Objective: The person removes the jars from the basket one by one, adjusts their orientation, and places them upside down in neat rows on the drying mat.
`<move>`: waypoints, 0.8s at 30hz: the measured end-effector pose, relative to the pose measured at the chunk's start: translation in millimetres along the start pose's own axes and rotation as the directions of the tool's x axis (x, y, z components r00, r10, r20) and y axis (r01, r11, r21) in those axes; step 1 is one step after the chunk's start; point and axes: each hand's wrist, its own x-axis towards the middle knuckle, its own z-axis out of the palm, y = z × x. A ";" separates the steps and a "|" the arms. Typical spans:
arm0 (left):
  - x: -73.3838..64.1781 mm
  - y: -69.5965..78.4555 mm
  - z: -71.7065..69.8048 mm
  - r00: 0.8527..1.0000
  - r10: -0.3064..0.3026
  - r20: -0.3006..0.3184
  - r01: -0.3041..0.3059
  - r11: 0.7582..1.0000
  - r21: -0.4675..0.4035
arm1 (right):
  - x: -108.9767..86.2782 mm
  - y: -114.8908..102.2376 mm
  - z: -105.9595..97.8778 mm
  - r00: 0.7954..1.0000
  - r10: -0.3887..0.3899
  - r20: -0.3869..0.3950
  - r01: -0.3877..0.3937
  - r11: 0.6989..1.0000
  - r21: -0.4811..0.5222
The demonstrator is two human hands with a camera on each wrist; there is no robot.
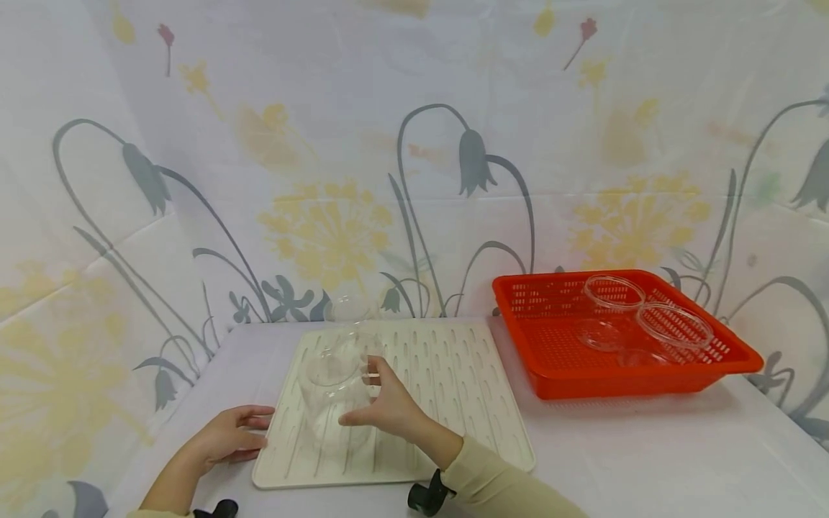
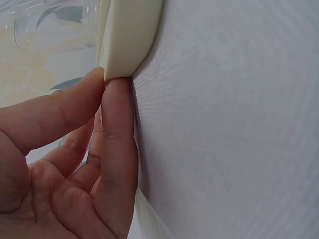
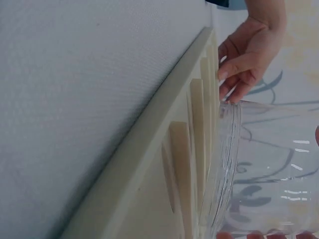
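Note:
My right hand (image 1: 388, 403) grips a clear, see-through container (image 1: 324, 410) from its right side, thumb in front and fingers behind. It stands over the front left part of a cream ribbed drying mat (image 1: 453, 403). In the right wrist view, the container's thick rim (image 3: 227, 164) faces down at the mat's ribs; fingertips show along its wall. My left hand (image 1: 229, 435) is beside the mat's left edge. The left wrist view has the thumb and a finger (image 2: 118, 109) touching that edge, fingers fairly straight. Two more clear vessels stand behind the held one, their outlines faint.
To the right of the mat is a red plastic basket (image 1: 537, 385) with perforated walls, with clear round containers (image 1: 673, 327) inside. A white cloth (image 1: 602, 453) covers the table. Behind hangs a flower-printed curtain (image 1: 453, 237).

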 end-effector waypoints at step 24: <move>3.2 -0.7 2.5 0.999 -0.030 -0.036 0.030 1.000 -0.009 | -4.6 -1.6 -13.5 0.997 0.002 0.082 0.001 0.999 -0.033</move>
